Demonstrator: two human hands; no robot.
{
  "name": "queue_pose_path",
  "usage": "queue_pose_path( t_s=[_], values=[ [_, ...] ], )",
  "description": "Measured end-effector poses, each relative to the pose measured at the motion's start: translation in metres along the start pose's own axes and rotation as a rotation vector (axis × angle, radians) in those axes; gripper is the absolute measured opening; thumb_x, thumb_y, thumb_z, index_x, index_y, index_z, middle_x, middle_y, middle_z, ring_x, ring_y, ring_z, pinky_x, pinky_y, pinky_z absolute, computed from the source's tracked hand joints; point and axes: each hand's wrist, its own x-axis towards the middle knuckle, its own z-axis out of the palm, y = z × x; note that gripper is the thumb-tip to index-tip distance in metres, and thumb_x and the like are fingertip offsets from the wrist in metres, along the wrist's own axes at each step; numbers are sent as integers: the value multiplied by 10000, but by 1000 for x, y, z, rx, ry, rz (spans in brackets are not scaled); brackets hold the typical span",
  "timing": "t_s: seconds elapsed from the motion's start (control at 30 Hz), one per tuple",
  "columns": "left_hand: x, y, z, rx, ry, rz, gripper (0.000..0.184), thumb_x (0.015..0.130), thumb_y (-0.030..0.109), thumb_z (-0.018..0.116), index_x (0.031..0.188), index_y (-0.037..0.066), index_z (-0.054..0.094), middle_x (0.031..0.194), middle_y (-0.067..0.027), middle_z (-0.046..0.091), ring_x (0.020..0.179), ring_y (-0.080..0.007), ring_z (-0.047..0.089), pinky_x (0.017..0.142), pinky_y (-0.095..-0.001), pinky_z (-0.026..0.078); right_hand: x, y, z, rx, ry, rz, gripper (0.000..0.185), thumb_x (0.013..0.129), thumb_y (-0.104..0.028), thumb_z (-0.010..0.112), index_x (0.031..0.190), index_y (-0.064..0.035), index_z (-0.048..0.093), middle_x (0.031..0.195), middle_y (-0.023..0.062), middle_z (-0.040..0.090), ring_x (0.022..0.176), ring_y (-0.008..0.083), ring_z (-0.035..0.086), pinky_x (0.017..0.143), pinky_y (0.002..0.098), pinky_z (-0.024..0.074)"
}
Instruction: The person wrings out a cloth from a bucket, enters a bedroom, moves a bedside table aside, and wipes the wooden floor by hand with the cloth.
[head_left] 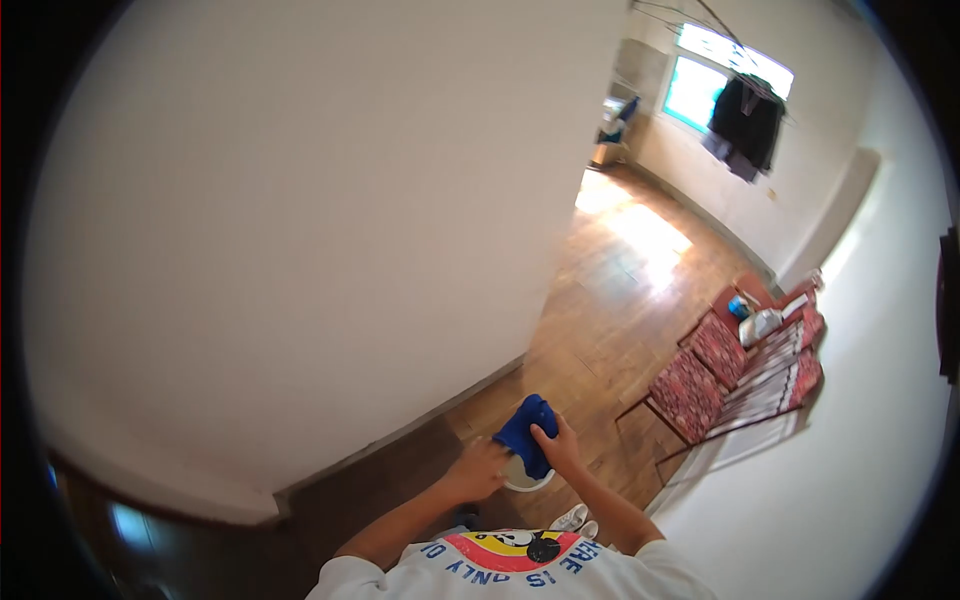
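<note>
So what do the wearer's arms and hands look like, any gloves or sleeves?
Left hand and right hand: no gloves, no watch visible; left is blurred. Forearms bare. Short white sleeves, part of a white T-shirt with blue lettering.

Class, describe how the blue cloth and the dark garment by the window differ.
The blue cloth is vivid blue; the dark garment looks black. The blue cloth is gripped in the right hand; the dark garment hangs by the window. Both appear to be fabric.
</note>
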Motion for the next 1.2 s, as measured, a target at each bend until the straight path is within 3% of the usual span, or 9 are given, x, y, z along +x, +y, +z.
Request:
queue_pose_path(
  t_s=[0.1,0.2,0.37,0.5,0.6,0.7,0.8,1.07,1.2],
  values=[
    [-38,17,4,-895,346,-433,585,867,376,647,1355,124,445,1301,-135,504,1223,-279,482,1026,-414,400,-32,-31,7,-33,-114,-180,758,772,-255,746,1381,6,379,1191,221,601,1051,280,623,878,356,488],
    [-55,61,-2,-2043,759,-320,589,878,423,646,1343,114,460,1319,-82,492,1207,-224,492,960,-363,464,-77,-57,33,-97,-373,-565,904,756,-210,757,1463,-22,227,1275,231,543,1119,311,586,905,365,476],
    [-157,103,27,-2305,1119,-571,514,911,417,596,1285,80,495,1087,-61,638,974,-173,635,826,-346,547,-141,-89,49,-46,-1083,-595,896,736,-150,750,1475,-62,252,1236,225,570,1097,336,601,885,383,493],
    [-244,175,14,-2144,1242,-687,542,882,436,630,1282,92,507,1129,-65,628,997,-182,624,858,-336,527,-198,-132,52,-197,-920,-1129,587,740,-80,728,1292,-37,531,1136,171,645,1032,282,641,863,380,519],
    [-282,162,6,-2212,1359,-637,524,883,411,629,1280,89,508,1120,-68,628,1008,-181,623,869,-340,523,-205,-162,109,134,-1358,-872,658,818,-243,709,1385,-62,431,1251,204,577,1104,315,600,889,442,507],
    [-319,166,36,-1525,1605,-565,530,885,402,617,1293,84,498,1141,-81,622,1022,-193,621,881,-347,522,-268,-200,167,934,-2223,345,770,897,-463,586,1482,-95,247,1438,218,387,1256,370,467,982,515,429],
    [-375,162,45,-1703,1866,-286,537,886,391,610,1305,77,488,1156,-92,616,1033,-205,620,886,-355,523,-352,-212,239,789,-2439,670,865,891,-610,485,1519,-163,96,1532,190,205,1355,382,322,1053,557,335],
    [-637,198,15,-2009,2037,-83,557,889,364,592,1336,59,460,1197,-121,600,1063,-235,616,902,-375,526,-503,-258,425,259,-3023,622,878,898,-558,520,1525,-160,52,1571,122,127,1449,293,123,1102,525,246],
    [-724,210,-17,-1835,2183,-511,604,868,383,636,1334,40,461,1217,-121,584,1065,-224,605,914,-371,513,-521,-274,503,88,-2807,495,834,897,-484,580,1506,-93,165,1493,153,319,1392,271,282,1076,464,305]
  ],
)
